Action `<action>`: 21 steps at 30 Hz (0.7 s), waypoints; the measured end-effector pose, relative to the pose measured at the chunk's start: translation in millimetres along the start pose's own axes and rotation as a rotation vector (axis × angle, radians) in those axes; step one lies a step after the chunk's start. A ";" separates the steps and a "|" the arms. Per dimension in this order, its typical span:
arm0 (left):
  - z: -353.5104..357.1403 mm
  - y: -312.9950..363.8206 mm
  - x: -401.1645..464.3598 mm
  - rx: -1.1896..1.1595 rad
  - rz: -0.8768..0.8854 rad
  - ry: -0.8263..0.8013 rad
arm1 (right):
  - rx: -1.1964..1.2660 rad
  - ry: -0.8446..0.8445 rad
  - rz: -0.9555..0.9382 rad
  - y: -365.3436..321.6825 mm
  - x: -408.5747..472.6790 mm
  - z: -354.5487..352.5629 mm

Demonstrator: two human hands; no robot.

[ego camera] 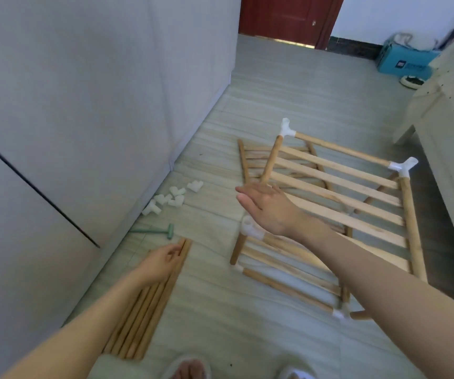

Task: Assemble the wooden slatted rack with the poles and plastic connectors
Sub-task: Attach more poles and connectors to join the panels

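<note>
Rack (338,192): we see the slatted wooden rack partly built on the floor, right of centre, its slats running between round poles joined by white corner connectors.
Second slatted panel (280,157): lies flat beneath and behind the rack, towards the far left.
Right hand (265,207): we hold it in the air over the rack's near-left corner, fingers straight and spread, gripping nothing.
Left hand (163,259): our fingers curl onto the far ends of the loose poles (144,305); whether they actually grip one, we cannot tell.
Loose poles: bundled on the near-left floor.
Spare connectors (172,198): a white cluster by the left wall.
Green mallet (154,231): between the connectors and the poles.
</note>
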State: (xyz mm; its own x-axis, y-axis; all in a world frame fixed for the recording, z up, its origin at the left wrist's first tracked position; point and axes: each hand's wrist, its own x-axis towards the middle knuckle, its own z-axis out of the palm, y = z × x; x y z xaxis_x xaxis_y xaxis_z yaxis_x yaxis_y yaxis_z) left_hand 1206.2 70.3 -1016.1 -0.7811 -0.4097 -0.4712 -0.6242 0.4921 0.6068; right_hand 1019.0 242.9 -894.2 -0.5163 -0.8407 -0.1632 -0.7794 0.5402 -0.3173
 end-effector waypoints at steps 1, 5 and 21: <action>-2.8 -4.5 15.4 0.009 -0.002 0.025 | -0.039 -0.002 0.012 5.8 20.8 0.8; -12.0 -31.1 91.1 0.143 -0.040 0.139 | -0.250 -0.057 0.031 29.3 79.9 12.6; -3.9 -36.6 247.1 0.561 0.010 0.310 | -0.388 -0.015 -0.080 39.8 92.1 28.8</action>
State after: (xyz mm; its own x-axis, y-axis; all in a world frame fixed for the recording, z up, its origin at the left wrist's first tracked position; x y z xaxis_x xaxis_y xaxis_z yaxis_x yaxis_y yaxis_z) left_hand 1036.1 -51.9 -1152.3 -0.7983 -0.5648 -0.2091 -0.5964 0.7897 0.1437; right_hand 950.6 185.9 -948.8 -0.4457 -0.8795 -0.1668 -0.8946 0.4444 0.0467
